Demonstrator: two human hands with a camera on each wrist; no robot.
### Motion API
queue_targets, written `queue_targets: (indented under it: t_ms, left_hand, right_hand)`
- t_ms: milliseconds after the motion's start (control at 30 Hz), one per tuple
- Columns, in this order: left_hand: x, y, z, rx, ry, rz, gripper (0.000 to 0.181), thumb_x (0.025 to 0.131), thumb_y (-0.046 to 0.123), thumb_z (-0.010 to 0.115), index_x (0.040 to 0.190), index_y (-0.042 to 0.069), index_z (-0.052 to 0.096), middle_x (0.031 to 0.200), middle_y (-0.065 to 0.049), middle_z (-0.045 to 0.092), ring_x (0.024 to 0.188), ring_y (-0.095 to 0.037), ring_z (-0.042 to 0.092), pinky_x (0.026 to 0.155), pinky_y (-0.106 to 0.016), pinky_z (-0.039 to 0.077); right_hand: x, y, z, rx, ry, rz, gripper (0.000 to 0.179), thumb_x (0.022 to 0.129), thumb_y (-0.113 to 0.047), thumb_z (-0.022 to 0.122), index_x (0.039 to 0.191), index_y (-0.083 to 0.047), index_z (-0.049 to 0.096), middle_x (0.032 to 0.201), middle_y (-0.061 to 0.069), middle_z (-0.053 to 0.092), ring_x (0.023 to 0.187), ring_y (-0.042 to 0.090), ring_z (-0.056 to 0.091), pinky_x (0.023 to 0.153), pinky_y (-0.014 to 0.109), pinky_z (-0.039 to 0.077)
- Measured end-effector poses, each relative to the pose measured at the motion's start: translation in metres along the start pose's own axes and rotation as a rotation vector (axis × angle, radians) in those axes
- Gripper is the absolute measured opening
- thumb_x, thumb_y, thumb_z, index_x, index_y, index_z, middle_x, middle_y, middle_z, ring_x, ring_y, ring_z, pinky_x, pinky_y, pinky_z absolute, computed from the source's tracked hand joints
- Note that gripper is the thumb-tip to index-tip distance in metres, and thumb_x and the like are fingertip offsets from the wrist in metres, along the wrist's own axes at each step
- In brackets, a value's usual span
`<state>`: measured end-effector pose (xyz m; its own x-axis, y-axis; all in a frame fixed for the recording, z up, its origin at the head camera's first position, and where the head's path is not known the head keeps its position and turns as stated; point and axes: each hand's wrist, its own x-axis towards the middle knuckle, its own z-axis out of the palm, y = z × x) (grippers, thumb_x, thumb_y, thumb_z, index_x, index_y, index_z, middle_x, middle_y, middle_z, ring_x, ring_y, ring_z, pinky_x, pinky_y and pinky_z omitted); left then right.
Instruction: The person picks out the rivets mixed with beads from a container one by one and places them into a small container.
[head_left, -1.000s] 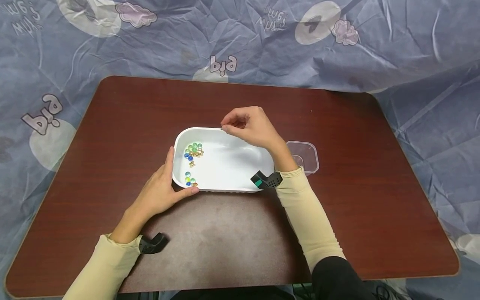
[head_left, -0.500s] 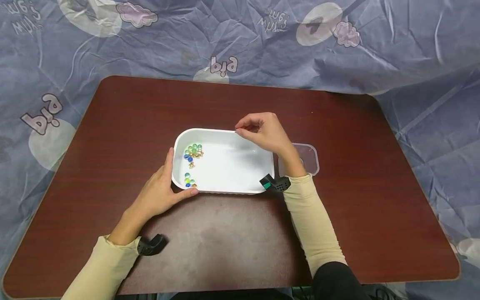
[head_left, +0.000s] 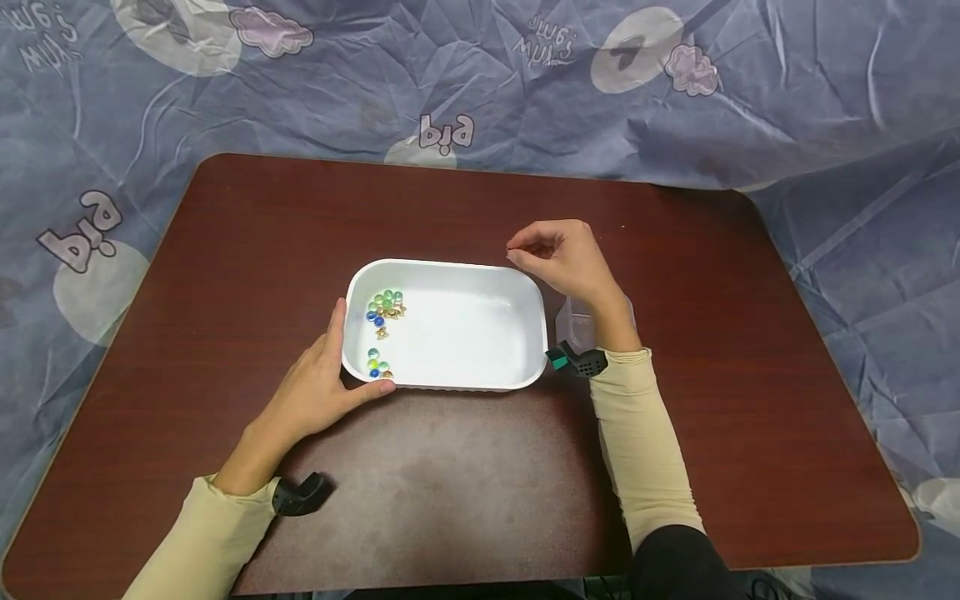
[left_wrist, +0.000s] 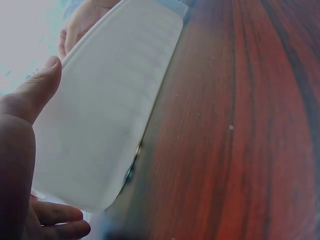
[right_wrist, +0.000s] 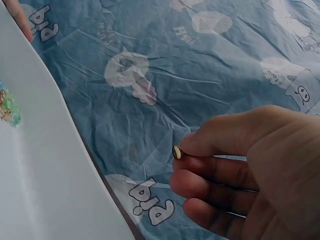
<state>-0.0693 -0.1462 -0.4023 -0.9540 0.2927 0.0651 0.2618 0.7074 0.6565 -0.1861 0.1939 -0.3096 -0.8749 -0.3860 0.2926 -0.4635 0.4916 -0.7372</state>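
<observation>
A white tray sits on the table, and my left hand steadies its near left corner. The thumb lies along the front rim; the straight fingers rest on the left end. Inside, green and blue glass beads cluster with gold-coloured pieces at the left. Closer to the front rim are several more beads. Beyond the tray's back right corner, my right hand pinches a small gold-coloured oval piece between thumb and index finger. Its other fingers are curled loosely below.
A clear plastic container stands right of the tray, partly hidden by my right forearm. The brown table extends on both sides. A blue printed cloth hangs behind it.
My right hand has moved rightward, from over the tray's back rim to past its right corner, still pinching the gold-coloured piece. My forearm now covers more of the clear container. The left hand stays put.
</observation>
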Motion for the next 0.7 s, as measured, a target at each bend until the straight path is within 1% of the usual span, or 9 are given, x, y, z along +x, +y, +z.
queue_targets:
  t_ms: [267,467,600,700]
  left_hand:
    - [0.000,0.001,-0.001,-0.001,-0.009,-0.015,0.123,0.081,0.056,0.076,0.158,0.006,-0.006,0.151,-0.027,0.035,0.132,-0.041,0.041,0.101,-0.058,0.035]
    - [0.000,0.001,-0.001,-0.003,-0.009,-0.013,0.122,0.081,0.056,0.076,0.158,0.006,-0.006,0.151,-0.027,0.034,0.132,-0.041,0.041,0.101,-0.058,0.035]
    - [0.000,0.002,-0.001,-0.006,-0.011,-0.016,0.123,0.081,0.056,0.076,0.158,0.006,-0.006,0.151,-0.028,0.035,0.132,-0.041,0.042,0.101,-0.058,0.035]
    - [0.000,0.001,-0.001,-0.006,-0.011,-0.019,0.123,0.081,0.057,0.076,0.158,0.006,-0.006,0.150,-0.028,0.035,0.132,-0.041,0.042,0.101,-0.058,0.036]
  right_hand:
    - [-0.006,0.008,-0.017,-0.023,0.006,0.040,0.005,0.087,-0.004,0.074,0.090,0.000,0.076,0.085,0.011,0.072,0.071,0.013,0.061,0.065,0.021,0.047]
    - [-0.014,0.017,-0.034,-0.040,-0.022,0.072,0.004,0.084,-0.002,0.073,0.088,0.000,0.075,0.081,0.008,0.071,0.065,0.012,0.061,0.061,0.021,0.046]
    - [-0.019,0.021,-0.044,-0.046,-0.034,0.110,0.007,0.082,0.002,0.073,0.084,-0.004,0.076,0.077,0.005,0.070,0.061,0.012,0.058,0.055,0.022,0.043]
    - [-0.022,0.022,-0.050,-0.057,-0.042,0.151,0.008,0.082,0.002,0.073,0.083,-0.006,0.076,0.076,0.003,0.069,0.063,0.012,0.058,0.055,0.023,0.043]
